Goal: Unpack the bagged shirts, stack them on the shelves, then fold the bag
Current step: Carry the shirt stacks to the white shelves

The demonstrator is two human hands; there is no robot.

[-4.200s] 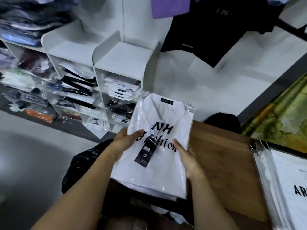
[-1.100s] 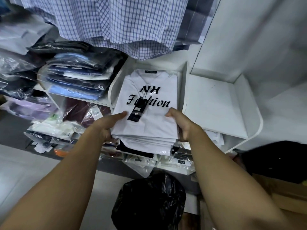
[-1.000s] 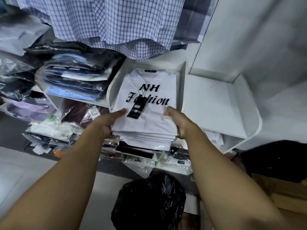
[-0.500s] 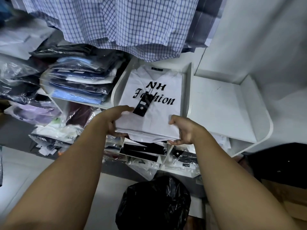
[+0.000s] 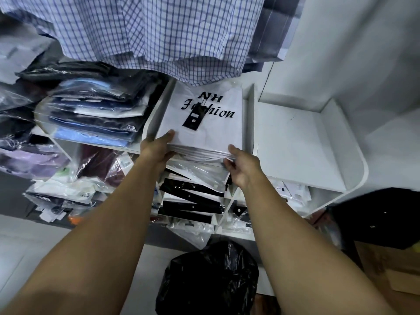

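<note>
White shirt stack [image 5: 204, 135] lies in top middle compartment of shelf unit [image 5: 295, 144], 12 o'clock. Compartment at 10 o'clock holds dark and blue bagged shirts [image 5: 95, 110]. Black bag [image 5: 209, 278] at 6 o'clock. We pinch stack's near corners with left hand [image 5: 156, 148] and right hand [image 5: 243, 167], thumbs on top, fingers curled at edge.

Left hand [image 5: 156, 148] and right hand [image 5: 241, 165] in a grip on near corners of the shelved shirt stack [image 5: 204, 133]

Shirt stack [image 5: 202, 130] in the shelf compartment [image 5: 248, 123], black bag [image 5: 211, 280] below.
</note>
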